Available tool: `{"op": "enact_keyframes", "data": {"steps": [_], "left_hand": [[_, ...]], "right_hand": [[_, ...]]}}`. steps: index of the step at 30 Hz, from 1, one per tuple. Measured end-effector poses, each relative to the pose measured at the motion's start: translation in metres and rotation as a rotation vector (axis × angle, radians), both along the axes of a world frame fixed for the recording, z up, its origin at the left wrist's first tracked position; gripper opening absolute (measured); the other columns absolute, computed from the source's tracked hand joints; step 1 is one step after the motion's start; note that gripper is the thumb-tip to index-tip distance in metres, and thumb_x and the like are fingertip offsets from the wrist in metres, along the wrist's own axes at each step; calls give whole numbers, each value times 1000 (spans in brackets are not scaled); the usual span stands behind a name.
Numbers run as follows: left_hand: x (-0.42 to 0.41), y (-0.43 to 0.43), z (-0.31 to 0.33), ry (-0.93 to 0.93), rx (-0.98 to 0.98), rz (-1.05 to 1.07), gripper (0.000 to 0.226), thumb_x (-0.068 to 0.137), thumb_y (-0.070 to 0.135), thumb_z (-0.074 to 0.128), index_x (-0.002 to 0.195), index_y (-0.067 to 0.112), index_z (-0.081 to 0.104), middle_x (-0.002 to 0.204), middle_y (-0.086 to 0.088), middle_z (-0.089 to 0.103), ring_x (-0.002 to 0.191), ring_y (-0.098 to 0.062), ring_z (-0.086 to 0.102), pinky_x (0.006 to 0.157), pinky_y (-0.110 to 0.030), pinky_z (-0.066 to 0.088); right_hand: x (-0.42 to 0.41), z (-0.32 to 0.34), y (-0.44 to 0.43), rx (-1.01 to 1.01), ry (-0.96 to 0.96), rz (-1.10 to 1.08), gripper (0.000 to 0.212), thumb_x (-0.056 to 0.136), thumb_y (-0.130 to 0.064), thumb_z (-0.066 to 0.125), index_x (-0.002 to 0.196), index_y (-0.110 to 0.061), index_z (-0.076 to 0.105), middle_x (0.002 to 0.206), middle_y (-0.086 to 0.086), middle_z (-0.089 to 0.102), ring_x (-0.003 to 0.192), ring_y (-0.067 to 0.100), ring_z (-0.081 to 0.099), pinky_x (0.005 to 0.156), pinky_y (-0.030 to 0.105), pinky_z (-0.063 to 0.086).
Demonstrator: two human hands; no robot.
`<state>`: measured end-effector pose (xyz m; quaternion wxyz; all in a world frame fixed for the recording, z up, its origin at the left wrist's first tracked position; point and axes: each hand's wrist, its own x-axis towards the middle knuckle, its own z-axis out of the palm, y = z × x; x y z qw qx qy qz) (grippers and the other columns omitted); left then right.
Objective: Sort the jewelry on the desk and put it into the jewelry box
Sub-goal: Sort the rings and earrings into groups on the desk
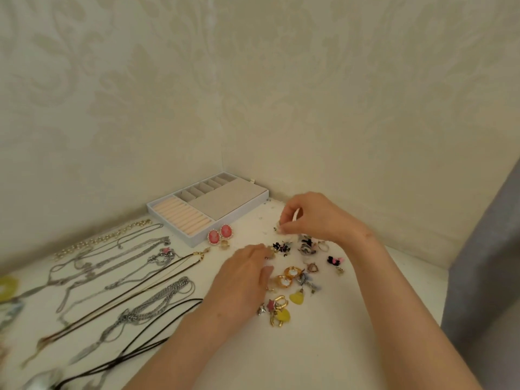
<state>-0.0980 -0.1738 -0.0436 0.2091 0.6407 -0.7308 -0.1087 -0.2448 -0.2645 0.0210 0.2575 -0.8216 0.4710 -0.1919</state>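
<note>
A white jewelry box [254, 203] with pink ring rolls and beige compartments stands in the desk's far corner. Two pink oval earrings [220, 233] lie against its front edge. A scatter of small earrings [292, 274] covers the desk's middle. My right hand [312, 218] hovers above the scatter's far side and pinches a tiny earring [278, 229] between thumb and fingertips. My left hand [242, 277] lies low over the near side of the scatter, fingers bent down onto the desk; whether it holds anything is hidden.
Several necklaces and chains [118, 280] are laid out in rows across the left half of the desk. A yellow pendant [7, 288] sits at the left edge. Patterned walls meet behind the box. A grey surface [486, 277] rises at the right.
</note>
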Motion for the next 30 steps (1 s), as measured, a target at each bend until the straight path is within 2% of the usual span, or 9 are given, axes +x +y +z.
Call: {"op": "enact_keyframes", "data": {"steps": [4, 6, 10, 17, 19, 22, 24, 26, 30], "left_hand": [[-19, 6, -7, -81, -25, -14, 46, 103, 23, 25, 148, 22, 19, 155, 6, 17, 141, -12, 16, 112, -22, 10], [-25, 8, -8, -91, -52, -20, 44, 103, 21, 24, 147, 21, 21, 151, 4, 25, 137, -15, 23, 111, -26, 18], [-25, 6, -9, -46, -63, 17, 34, 102, 22, 30, 135, 20, 39, 136, 2, 41, 120, -15, 41, 92, -26, 37], [-21, 8, -6, -5, -63, -4, 30, 101, 23, 32, 126, 17, 48, 127, 1, 47, 113, -19, 47, 86, -30, 39], [-16, 8, -2, 46, -74, -3, 30, 100, 21, 35, 126, 17, 49, 123, 1, 50, 113, -19, 49, 87, -27, 38], [-5, 6, 5, 123, -126, 46, 27, 98, 20, 44, 123, 18, 53, 117, 4, 54, 111, -14, 50, 92, -27, 41], [-3, 6, 8, 206, -132, 30, 20, 93, 22, 54, 113, 22, 57, 109, 7, 56, 105, -9, 53, 89, -27, 45], [-8, 7, 9, 267, -64, -33, 17, 88, 27, 62, 105, 27, 58, 102, 11, 54, 98, -3, 52, 84, -24, 45], [-15, 8, 6, 216, 17, -86, 23, 79, 41, 69, 92, 32, 52, 97, 15, 48, 92, -1, 46, 76, -19, 40]], "right_hand": [[31, -14, 3, -159, -85, 74, 19, 77, -26, 76, 67, -28, 59, 81, -16, 56, 67, -2, 48, 63, 15, 37], [46, -24, 3, -211, 13, 136, 14, 79, -26, 73, 74, -25, 61, 88, -13, 56, 69, 0, 47, 66, 20, 36], [58, -36, -4, -317, 199, 177, 6, 84, -25, 67, 87, -19, 67, 98, -5, 60, 82, 7, 44, 70, 24, 30], [62, -43, -9, -347, 187, 158, 13, 88, -21, 63, 98, -25, 70, 100, -6, 62, 81, 7, 44, 74, 25, 36], [54, -35, -9, -288, 20, 106, 16, 84, -17, 67, 98, -26, 69, 97, -11, 64, 75, 6, 49, 74, 22, 42], [27, -12, -5, -103, -197, 82, 12, 79, -11, 73, 85, -21, 71, 79, -14, 65, 60, -4, 50, 59, 10, 40], [4, 0, -1, 39, -98, 148, 9, 78, -9, 74, 81, -17, 72, 77, -5, 67, 56, -6, 50, 55, 7, 39], [-11, 5, 0, 172, 62, 213, 9, 77, -10, 75, 81, -16, 72, 77, 2, 67, 60, 0, 53, 59, 13, 42], [-13, 4, 2, 355, 337, 306, 18, 72, -19, 80, 84, -27, 68, 73, -8, 61, 67, 6, 55, 64, 23, 40]]}}
